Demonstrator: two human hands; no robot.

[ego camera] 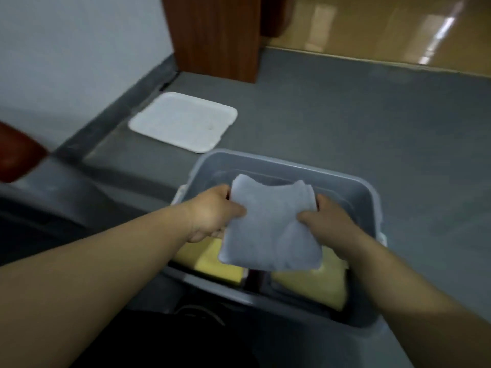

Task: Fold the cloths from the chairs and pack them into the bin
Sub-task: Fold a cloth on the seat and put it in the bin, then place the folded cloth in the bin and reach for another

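Note:
A folded grey-blue cloth (271,224) hangs over the open grey plastic bin (279,162) on the floor. My left hand (212,211) grips its left edge, thumb on top. My right hand (326,221) grips its right edge the same way. Inside the bin lie two folded yellow cloths, one at the near left (218,264) and one at the near right (313,285), both partly hidden under the held cloth. The frame is blurred.
A white bin lid (183,120) lies flat on the grey floor beyond the bin, near the wall. A brown wooden panel (212,35) stands behind it. A red chair part (16,152) shows at the left edge. A dark grey seat (53,208) lies beside my left arm.

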